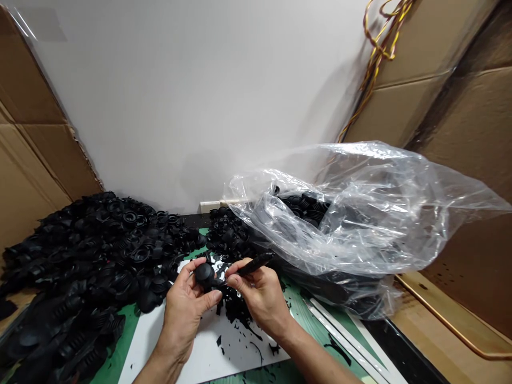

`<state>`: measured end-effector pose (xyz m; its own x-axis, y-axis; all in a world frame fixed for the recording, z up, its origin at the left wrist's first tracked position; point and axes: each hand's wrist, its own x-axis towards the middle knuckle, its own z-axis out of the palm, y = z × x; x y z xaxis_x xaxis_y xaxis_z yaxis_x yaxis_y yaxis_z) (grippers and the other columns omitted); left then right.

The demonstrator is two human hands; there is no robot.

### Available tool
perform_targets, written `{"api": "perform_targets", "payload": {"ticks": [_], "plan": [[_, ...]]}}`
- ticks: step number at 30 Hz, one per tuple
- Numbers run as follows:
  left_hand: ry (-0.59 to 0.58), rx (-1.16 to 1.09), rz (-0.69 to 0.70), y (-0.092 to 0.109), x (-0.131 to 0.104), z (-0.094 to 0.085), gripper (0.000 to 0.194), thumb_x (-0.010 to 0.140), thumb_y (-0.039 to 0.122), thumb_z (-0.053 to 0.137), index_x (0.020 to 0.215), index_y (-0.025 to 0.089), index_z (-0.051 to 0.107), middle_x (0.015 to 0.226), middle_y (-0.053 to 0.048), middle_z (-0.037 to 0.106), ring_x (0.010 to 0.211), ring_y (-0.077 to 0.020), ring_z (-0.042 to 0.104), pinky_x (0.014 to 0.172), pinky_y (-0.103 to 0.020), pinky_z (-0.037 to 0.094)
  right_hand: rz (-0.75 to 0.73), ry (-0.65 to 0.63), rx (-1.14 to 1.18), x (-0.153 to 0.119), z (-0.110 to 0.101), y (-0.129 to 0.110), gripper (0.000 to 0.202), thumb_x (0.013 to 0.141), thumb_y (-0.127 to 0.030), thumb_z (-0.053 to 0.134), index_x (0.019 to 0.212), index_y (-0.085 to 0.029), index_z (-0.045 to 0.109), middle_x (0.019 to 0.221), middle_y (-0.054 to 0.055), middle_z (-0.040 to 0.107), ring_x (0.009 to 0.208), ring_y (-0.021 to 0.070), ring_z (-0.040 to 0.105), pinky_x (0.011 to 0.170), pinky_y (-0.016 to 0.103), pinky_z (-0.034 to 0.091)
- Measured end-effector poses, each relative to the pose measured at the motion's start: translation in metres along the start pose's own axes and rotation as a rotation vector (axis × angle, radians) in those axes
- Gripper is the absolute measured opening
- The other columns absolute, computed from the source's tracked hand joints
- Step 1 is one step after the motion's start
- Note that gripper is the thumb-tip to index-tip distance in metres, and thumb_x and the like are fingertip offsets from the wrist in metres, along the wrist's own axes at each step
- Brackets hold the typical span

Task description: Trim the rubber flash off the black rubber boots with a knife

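Between the thumb and fingers of my left hand (186, 306) is a black rubber part (205, 275) with a smooth domed end. My right hand (262, 296) grips a dark pen-like knife (256, 263) by its handle, which points up to the right. Its tip meets the side of the rubber part, though my fingers partly hide that spot. Both hands are above a white sheet (160, 341) strewn with black trimmings (238, 309).
A large heap of black rubber parts (80, 250) covers the left side. To the right, a clear plastic bag (360, 229) holds more. White strips (348, 341) lie on the green mat (298, 304). Cardboard (36, 106) flanks the grey wall (200, 96); twisted wires (376, 64) hang at right.
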<state>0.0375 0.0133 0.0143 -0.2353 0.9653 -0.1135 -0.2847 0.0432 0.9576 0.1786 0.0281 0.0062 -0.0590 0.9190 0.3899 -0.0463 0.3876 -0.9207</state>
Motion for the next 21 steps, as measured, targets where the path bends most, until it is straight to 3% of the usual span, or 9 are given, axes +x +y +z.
{"api": "perform_targets", "payload": {"ticks": [5, 8, 13, 18, 21], "plan": [[0.002, 0.006, -0.005, -0.001, -0.001, 0.002, 0.067, 0.042, 0.008, 0.082, 0.103, 0.017, 0.056, 0.077, -0.002, 0.07, 0.072, -0.0164, 0.065, 0.064, -0.024, 0.051, -0.492, -0.025, -0.359, -0.003, 0.003, 0.003, 0.013, 0.084, -0.014, 0.05, 0.078, -0.017, 0.061, 0.068, 0.005, 0.063, 0.059, 0.014, 0.058, 0.054, 0.024, 0.046], [-0.017, -0.008, -0.018, -0.004, -0.002, 0.001, 0.065, 0.045, 0.006, 0.08, 0.104, 0.017, 0.056, 0.078, -0.002, 0.07, 0.069, -0.0146, 0.064, 0.062, -0.023, 0.05, -0.637, 0.007, -0.567, 0.007, -0.005, 0.013, 0.021, 0.086, -0.009, 0.043, 0.076, -0.017, 0.059, 0.066, 0.005, 0.061, 0.058, 0.0139, 0.056, 0.053, 0.023, 0.044], [-0.026, -0.04, -0.048, -0.006, -0.001, -0.002, 0.065, 0.044, 0.006, 0.079, 0.105, 0.018, 0.058, 0.088, -0.004, 0.071, 0.07, -0.015, 0.065, 0.063, -0.023, 0.05, -0.474, 0.132, -0.528, 0.024, -0.017, 0.026, 0.016, 0.086, -0.019, 0.049, 0.074, -0.017, 0.06, 0.068, 0.005, 0.061, 0.059, 0.0148, 0.056, 0.056, 0.026, 0.046], [-0.02, -0.082, -0.075, -0.005, 0.003, -0.006, 0.066, 0.044, 0.007, 0.081, 0.105, 0.018, 0.059, 0.088, -0.003, 0.07, 0.07, -0.0148, 0.065, 0.062, -0.022, 0.05, 0.035, 0.119, -0.003, 0.027, -0.016, 0.023, 0.023, 0.078, -0.039, 0.06, 0.072, -0.017, 0.059, 0.064, 0.003, 0.061, 0.057, 0.0163, 0.058, 0.056, 0.028, 0.049], [0.003, -0.114, -0.101, -0.003, 0.005, -0.007, 0.067, 0.046, 0.009, 0.082, 0.108, 0.019, 0.057, 0.084, -0.002, 0.07, 0.068, -0.0136, 0.065, 0.06, -0.021, 0.051, 0.17, 0.145, 0.239, 0.027, -0.021, 0.019, 0.032, 0.076, -0.047, 0.06, 0.066, -0.017, 0.056, 0.063, 0.001, 0.06, 0.053, 0.0139, 0.055, 0.054, 0.027, 0.046]]}}
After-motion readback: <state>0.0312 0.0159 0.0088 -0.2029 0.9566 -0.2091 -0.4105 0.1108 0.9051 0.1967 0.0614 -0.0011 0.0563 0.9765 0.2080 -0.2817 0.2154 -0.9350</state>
